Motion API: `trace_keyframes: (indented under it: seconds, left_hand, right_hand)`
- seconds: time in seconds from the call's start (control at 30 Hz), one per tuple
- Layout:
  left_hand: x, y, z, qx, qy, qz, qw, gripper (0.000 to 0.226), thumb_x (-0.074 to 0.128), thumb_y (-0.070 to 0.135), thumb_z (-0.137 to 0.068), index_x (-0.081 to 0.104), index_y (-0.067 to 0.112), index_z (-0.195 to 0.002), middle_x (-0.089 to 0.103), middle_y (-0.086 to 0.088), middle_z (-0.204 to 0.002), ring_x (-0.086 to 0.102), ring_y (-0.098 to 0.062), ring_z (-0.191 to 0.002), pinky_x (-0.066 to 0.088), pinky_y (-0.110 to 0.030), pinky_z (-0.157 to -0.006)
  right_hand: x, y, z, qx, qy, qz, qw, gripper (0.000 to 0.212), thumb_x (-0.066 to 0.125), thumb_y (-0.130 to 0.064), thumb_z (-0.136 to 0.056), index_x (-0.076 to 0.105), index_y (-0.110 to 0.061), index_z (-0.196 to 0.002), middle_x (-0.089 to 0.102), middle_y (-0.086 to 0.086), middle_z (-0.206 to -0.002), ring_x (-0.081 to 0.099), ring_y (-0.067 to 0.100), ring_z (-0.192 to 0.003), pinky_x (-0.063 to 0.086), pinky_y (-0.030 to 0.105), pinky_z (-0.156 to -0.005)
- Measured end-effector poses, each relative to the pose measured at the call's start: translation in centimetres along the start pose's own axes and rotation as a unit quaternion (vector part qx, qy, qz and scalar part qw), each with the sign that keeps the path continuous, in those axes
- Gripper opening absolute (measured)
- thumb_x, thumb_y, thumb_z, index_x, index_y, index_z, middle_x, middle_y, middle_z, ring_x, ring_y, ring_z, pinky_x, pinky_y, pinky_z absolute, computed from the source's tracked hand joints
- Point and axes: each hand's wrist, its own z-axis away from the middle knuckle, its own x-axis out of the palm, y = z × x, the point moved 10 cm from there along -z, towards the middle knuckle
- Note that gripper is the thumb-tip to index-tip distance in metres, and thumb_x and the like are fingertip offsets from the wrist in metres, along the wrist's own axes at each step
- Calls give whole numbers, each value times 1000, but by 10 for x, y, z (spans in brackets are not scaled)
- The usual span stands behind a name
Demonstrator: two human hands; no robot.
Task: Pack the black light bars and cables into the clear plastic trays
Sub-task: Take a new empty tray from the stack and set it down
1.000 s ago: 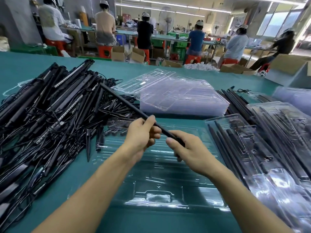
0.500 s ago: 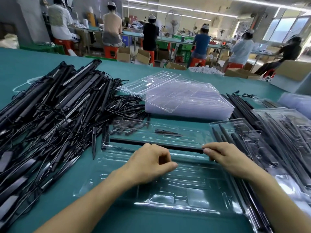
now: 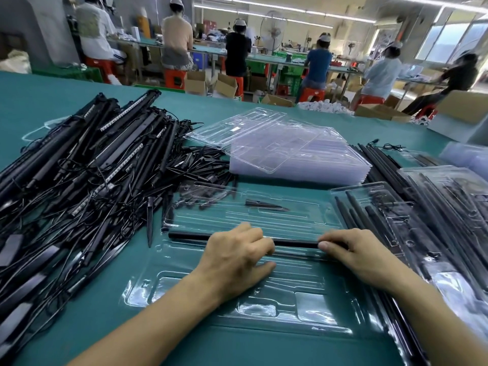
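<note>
A long black light bar [image 3: 190, 235] lies across the clear moulded plastic tray [image 3: 184, 283] on the teal surface [image 3: 111, 320]. Our left hand [image 3: 237, 262] curls its fingers over the bar's middle; our right hand [image 3: 359, 257] pinches its right end.

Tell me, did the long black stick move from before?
Yes. The black light bar dropped from slanting in the air to lying flat across the clear tray, left hand and right hand on it.
</note>
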Motion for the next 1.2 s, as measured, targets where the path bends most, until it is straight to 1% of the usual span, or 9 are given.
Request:
trace_keyframes:
  seconds: [0.1, 0.2, 0.37, 0.6, 0.73, 0.83, 1.03, 1.1, 1.2]
  left_hand:
    - [5, -4, 0, -16, -15, -26, 999, 34, 79, 50, -68, 71, 26, -90, 64, 5, -94, 59, -18, -84, 50, -30, -65]
    - [12, -12, 2, -51, -41, -28, 997, 40, 73, 55, -71, 71, 26, -99, 66, 4, -106, 62, -20, -96, 53, -36, -78]
    - [16, -17, 3, -71, -57, -24, 996, 44, 67, 57, -74, 70, 27, -106, 67, 6, -109, 63, -19, -101, 52, -38, -86]
    - [12, -18, 4, -83, -44, -34, 995, 55, 63, 62, -72, 67, 26, -114, 66, 6, -111, 62, -18, -102, 50, -39, -92]
    - [12, -22, 6, -99, -41, -31, 994, 48, 54, 63, -76, 70, 26, -103, 65, 6, -107, 63, -18, -99, 51, -38, -88]
    - [10, -24, 6, -111, -30, -33, 993, 42, 50, 59, -79, 73, 25, -91, 66, 6, -102, 63, -17, -93, 52, -36, -78]
    - [14, -26, 8, -132, -52, -28, 990, 29, 62, 45, -87, 75, 23, -74, 64, 8, -83, 61, -15, -78, 53, -31, -54]
    - [15, -28, 9, -135, -57, -34, 989, 24, 66, 40, -89, 75, 23, -75, 63, 8, -86, 60, -16, -81, 53, -32, -57]
    - [10, -28, 4, -131, -54, -69, 988, 15, 74, 37, -84, 75, 25, -76, 60, 5, -85, 56, -19, -78, 48, -34, -65]
  right_hand:
    - [-1, 1, 1, -3, 2, -13, 1000, 14, 71, -27, -87, 77, -27, -100, 73, -17, -90, 62, -10, -87, 42, 4, -76]
    - [-5, 2, 2, -8, 23, -51, 998, 13, 72, -25, -85, 77, -30, -96, 72, -23, -86, 63, -8, -86, 44, 8, -76]
    - [0, 8, 0, 5, 21, -94, 995, 10, 70, -24, -87, 75, -30, -93, 70, -27, -80, 64, -6, -81, 44, 8, -74]
    - [-3, 7, 0, 8, 36, -124, 992, 13, 69, -23, -88, 72, -36, -91, 73, -20, -79, 66, -3, -78, 46, 9, -73]
    - [6, 1, -2, 5, 26, -118, 993, 10, 73, -23, -85, 77, -28, -93, 73, -18, -82, 65, -6, -81, 43, 6, -73]
    - [6, -5, 0, -7, 25, -110, 994, 16, 79, -21, -79, 78, -31, -92, 73, -19, -83, 65, -6, -80, 43, 5, -71]
    - [8, -10, 2, -43, 27, -29, 998, 22, 83, -22, -75, 76, -35, -91, 62, -11, -88, 59, 5, -81, 48, 20, -74]
    - [10, -10, 2, -48, 23, -26, 998, 20, 83, -20, -76, 76, -36, -85, 65, -8, -82, 60, 5, -78, 50, 25, -73]
    - [11, -9, 2, -47, 22, -20, 998, 18, 80, -18, -79, 77, -35, -85, 65, -9, -79, 61, 4, -76, 48, 22, -72]
